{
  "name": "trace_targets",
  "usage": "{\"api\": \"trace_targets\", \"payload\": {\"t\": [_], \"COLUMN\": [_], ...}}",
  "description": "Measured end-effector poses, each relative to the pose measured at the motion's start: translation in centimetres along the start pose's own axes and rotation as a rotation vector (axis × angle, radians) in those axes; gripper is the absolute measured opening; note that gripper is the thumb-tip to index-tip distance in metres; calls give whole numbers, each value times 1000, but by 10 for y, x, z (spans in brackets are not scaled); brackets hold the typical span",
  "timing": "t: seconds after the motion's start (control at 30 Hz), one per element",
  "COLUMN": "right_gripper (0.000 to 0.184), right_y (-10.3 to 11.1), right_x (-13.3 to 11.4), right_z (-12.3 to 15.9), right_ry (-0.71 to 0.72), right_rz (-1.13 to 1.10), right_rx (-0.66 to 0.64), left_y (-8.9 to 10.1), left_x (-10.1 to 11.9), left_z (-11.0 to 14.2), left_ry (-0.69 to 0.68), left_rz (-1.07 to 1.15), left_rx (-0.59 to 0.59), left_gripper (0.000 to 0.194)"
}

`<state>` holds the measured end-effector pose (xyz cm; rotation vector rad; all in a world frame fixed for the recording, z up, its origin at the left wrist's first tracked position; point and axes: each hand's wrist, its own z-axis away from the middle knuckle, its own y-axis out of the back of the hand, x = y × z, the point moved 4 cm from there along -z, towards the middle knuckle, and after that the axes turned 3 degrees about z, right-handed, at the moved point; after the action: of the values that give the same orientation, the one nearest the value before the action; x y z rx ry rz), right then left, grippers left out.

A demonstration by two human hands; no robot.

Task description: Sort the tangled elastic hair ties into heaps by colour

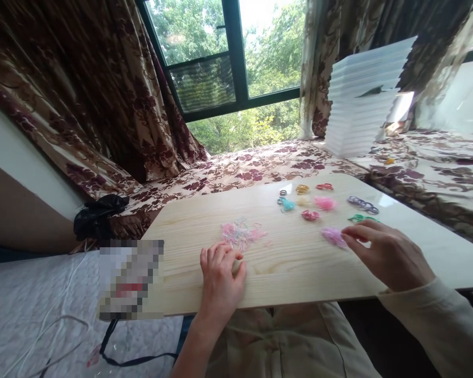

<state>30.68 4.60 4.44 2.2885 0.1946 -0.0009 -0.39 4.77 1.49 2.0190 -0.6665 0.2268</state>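
Observation:
A loose pile of small pink and pale bands, seemingly hair elastics (242,233), lies mid-table. Just in front of it my left hand (223,273) rests on the wood, fingers curled and thumb tip against the index finger; anything pinched there is too small to see. At the right, my right hand (390,254) has thumb and forefinger closed at the edge of a lilac pile of bands (333,236); what they hold cannot be made out. Behind lie pink bands (325,203), turquoise bands (287,204), green rings (358,218) and purple rings (362,205).
Yellow rings (302,189), red rings (325,186) and dark pink rings (310,215) sit farther back on the pale wooden table (181,226). A blurred-out object (132,281) overlaps its left edge. A white ridged stack (362,110) stands behind; a black bag (96,218) lies left.

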Motion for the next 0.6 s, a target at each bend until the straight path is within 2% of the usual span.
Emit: {"api": "trace_targets", "payload": {"t": [0.27,0.6], "right_gripper": [28,26], "right_y": [-2,-14], "right_x": [13,12], "right_z": [5,5], "right_ry": [17,14], "right_rz": [171,152], "right_rx": [-84,-107], "left_y": [-6,-4], "left_x": [-7,-6], "left_z": [4,3], "left_ry": [-38,-44], "left_rz": [-1,-13], "left_rx": [38,41], "left_gripper": [11,11]}}
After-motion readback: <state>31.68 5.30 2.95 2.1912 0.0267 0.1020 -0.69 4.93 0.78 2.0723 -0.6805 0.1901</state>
